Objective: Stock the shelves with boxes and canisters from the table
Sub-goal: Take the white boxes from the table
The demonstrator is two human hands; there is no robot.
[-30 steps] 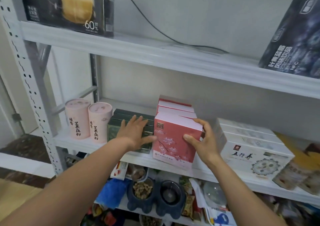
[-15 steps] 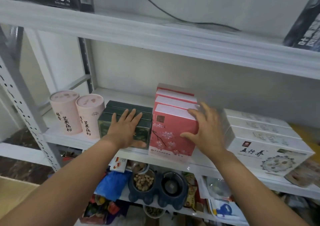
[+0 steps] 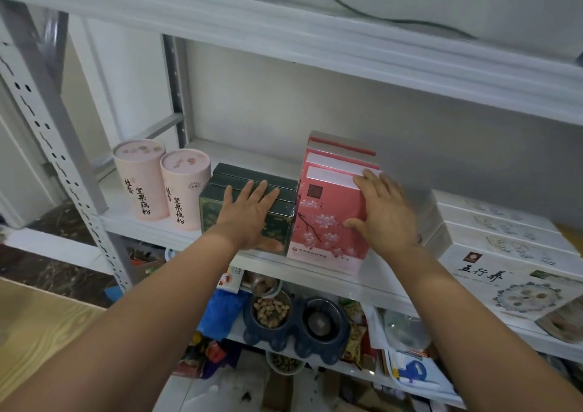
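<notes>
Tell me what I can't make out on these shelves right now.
All head view.
Front green box label: under left hand.
Rear pink boxes: faces hidden behind front pink box, whose right side right hand covers.
White boxes: cut off by right edge.
Top shelf contents: beyond top edge.

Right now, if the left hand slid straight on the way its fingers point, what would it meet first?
The left hand lies flat on the dark green rectangular boxes; past their tops the way looks free to the white back wall, though depth is unclear.
</notes>
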